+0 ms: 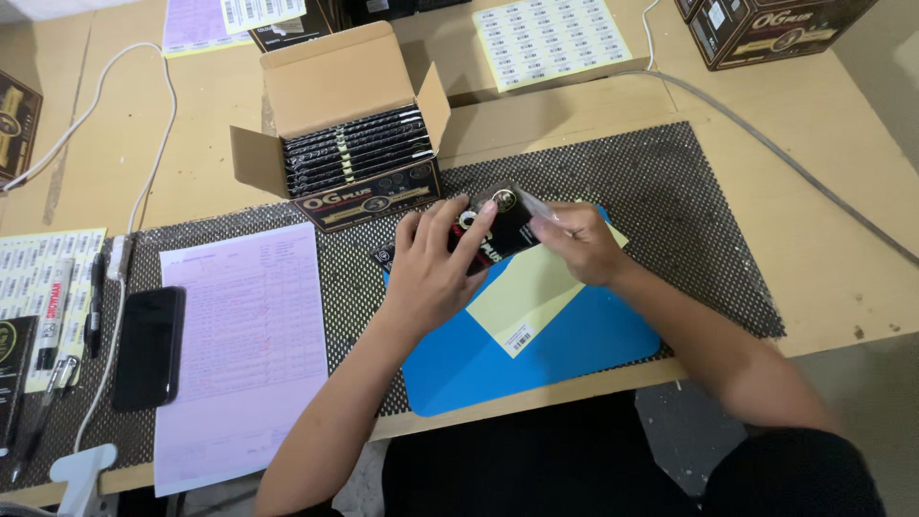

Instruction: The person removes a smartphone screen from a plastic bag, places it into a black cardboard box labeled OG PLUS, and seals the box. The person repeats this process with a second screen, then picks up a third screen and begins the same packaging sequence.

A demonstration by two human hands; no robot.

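Observation:
My left hand (433, 260) grips a small flat black box (503, 222) with a round emblem, held just above a blue mat (555, 349). My right hand (580, 241) is at the box's right edge, its fingertips pinching a small pale sticker against it. Under my hands a yellow backing sheet (525, 292) with one barcode label left on it lies on the blue mat. Just beyond, an open cardboard carton (349, 124) holds a row of several identical black boxes standing on edge.
A black mesh mat (670, 201) covers the desk. A pink paper form (244, 345), a black phone (148, 347) and pens (57, 316) lie at left. A barcode label sheet (550, 38), a grey cable (785, 158) and a dark carton (775, 29) sit farther back.

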